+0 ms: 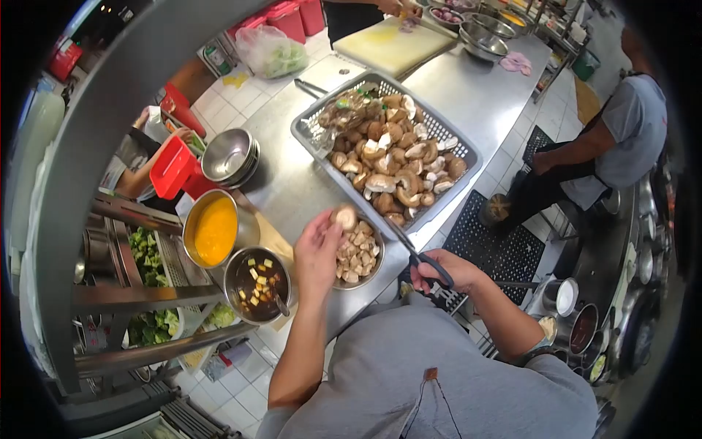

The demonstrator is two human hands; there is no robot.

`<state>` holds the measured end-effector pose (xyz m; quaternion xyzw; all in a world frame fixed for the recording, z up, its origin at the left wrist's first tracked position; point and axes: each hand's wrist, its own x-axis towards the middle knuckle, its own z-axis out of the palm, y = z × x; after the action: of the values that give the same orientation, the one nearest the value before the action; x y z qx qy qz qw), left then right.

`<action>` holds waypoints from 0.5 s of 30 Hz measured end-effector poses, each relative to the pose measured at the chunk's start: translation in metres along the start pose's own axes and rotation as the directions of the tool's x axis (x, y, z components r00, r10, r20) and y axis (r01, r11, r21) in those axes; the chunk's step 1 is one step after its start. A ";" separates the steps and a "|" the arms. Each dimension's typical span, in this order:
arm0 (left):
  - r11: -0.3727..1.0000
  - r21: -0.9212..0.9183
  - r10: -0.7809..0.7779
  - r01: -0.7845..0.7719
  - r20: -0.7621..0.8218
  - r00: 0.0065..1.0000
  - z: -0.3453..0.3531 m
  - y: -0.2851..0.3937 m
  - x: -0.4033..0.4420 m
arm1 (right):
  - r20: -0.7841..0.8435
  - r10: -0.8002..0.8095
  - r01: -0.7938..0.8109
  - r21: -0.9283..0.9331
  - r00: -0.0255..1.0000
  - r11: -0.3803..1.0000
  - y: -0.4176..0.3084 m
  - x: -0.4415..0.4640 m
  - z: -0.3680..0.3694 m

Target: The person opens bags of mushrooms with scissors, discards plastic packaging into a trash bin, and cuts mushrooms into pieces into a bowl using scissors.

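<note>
My left hand [319, 245] pinches a brown-capped mushroom [344, 216] above a round metal bowl [382, 256]. Chopped mushroom pieces [357, 256] fill that bowl. In my right hand [447, 269] is a pair of scissors [425, 261] with black handles, its blades pointing up and left along the near corner of a grey plastic basket [433, 118]. Whole mushrooms [402, 172] are heaped in the basket, and a clear plastic bag [344, 113] lies at its far left end. The blades are apart from the held mushroom.
Left of the bowl stand a pot of orange liquid [216, 228], a bowl of dark sauce [256, 282] with a spoon, and stacked metal bowls [230, 157]. A cutting board [395, 40] lies at the far end. A person [614, 132] stands at right; others work beyond the table.
</note>
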<state>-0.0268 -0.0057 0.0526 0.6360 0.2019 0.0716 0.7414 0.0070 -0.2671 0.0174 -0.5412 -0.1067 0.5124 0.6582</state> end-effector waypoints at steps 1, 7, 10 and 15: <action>1.000 0.005 0.015 -0.015 0.010 1.000 0.010 0.008 0.019 | -0.066 -0.075 0.076 0.012 0.995 0.997 -0.002 -0.001 -0.004; 0.258 0.631 0.392 -0.732 0.624 0.676 0.061 -0.001 0.074 | -0.374 -0.242 0.224 -0.090 0.895 0.970 -0.019 -0.011 -0.035; 0.195 0.664 0.404 -0.721 0.616 0.676 0.066 0.006 0.109 | -0.457 -0.243 0.223 -0.098 0.856 0.970 -0.019 -0.019 -0.049; -0.178 0.936 0.575 -0.303 0.349 0.740 0.057 0.003 0.200 | -0.488 -0.249 0.292 0.013 0.837 0.956 -0.003 -0.037 -0.067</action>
<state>0.1777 0.0154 0.0202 0.9733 0.0301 0.2272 -0.0109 0.0388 -0.3365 0.0084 -0.6017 0.0075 0.2677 0.7525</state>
